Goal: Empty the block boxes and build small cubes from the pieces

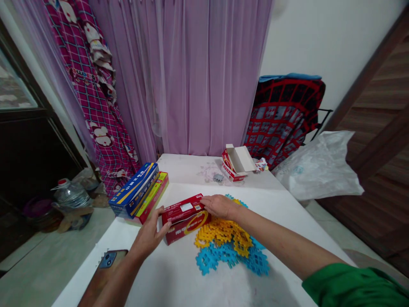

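Note:
A dark red cardboard box (pixel 185 228) with a white label on top sits on the white table in front of me. Around its left end is my left hand (pixel 149 233), thumb on the front face and fingers at the far top corner. My right hand (pixel 220 206) grips the opposite end, its fingers over the top edge; the thumb is hidden. Just right of the box, partly under my right forearm, lies a heap of yellow plastic interlocking pieces (pixel 220 232) and blue plastic interlocking pieces (pixel 230 254).
A blue box (pixel 136 189) rests on a yellow-and-red box (pixel 155 194) at the left. An open red-and-white box (pixel 234 164) stands at the back right, near a grey piece (pixel 218 177). A phone (pixel 107 270) lies by my left forearm. A white plastic bag (pixel 319 166) is beyond the right edge.

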